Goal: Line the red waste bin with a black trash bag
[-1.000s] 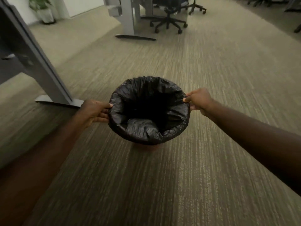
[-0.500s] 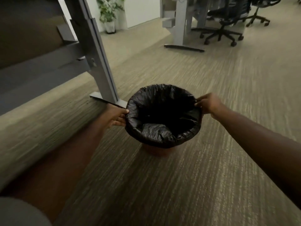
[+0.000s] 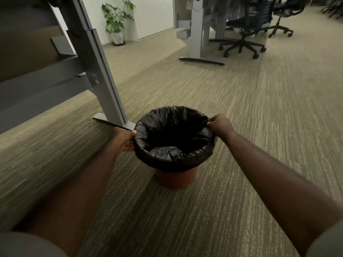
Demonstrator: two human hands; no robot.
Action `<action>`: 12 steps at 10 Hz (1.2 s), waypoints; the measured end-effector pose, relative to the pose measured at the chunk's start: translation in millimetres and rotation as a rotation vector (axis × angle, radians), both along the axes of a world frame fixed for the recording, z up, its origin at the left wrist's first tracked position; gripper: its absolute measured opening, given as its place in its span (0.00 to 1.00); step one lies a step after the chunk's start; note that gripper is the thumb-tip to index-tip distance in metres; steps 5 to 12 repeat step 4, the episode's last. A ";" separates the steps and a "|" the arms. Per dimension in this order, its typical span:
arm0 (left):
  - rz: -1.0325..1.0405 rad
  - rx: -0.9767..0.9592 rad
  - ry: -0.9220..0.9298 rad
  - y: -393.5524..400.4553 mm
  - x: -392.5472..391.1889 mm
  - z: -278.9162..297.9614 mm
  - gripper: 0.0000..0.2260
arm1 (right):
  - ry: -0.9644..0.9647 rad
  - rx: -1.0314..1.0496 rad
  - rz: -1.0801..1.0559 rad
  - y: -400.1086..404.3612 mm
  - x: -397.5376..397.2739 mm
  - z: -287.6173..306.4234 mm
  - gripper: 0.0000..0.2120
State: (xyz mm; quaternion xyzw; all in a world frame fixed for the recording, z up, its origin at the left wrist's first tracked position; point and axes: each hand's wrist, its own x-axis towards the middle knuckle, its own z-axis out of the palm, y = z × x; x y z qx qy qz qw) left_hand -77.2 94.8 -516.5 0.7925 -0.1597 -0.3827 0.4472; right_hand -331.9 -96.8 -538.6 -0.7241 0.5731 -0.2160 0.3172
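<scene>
The red waste bin stands upright on the carpet, only its lower part showing. A black trash bag fills its mouth and is folded down over the rim all around. My left hand grips the bag-covered rim on the left side. My right hand pinches the bag at the rim's far right edge. The bin's inside is dark and hidden by the bag.
A grey desk leg with its flat foot stands just left of and behind the bin. Another desk leg and a wheeled office chair are further back. A potted plant stands by the far wall.
The view has swung so the desk leg now sits close at the left. The bin with both hands on its rim has come nearer to the desk foot, and more red shows.
</scene>
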 end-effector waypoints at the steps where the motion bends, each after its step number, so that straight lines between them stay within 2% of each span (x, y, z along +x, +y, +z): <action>1: 0.015 -0.001 -0.016 -7.3 -1.6 3.0 0.12 | 0.005 -0.027 -0.042 1.1 4.0 -6.3 0.10; 3: 0.027 0.028 -0.165 -5.2 8.6 -0.9 0.09 | -0.059 -0.052 -0.001 2.2 4.3 -10.6 0.15; 4: 0.064 -0.001 -0.287 -1.4 8.4 -7.0 0.13 | -0.111 -0.056 -0.005 6.1 0.6 -14.1 0.26; 12: 0.064 -0.001 -0.287 -1.4 8.4 -7.0 0.13 | -0.111 -0.056 -0.005 6.1 0.6 -14.1 0.26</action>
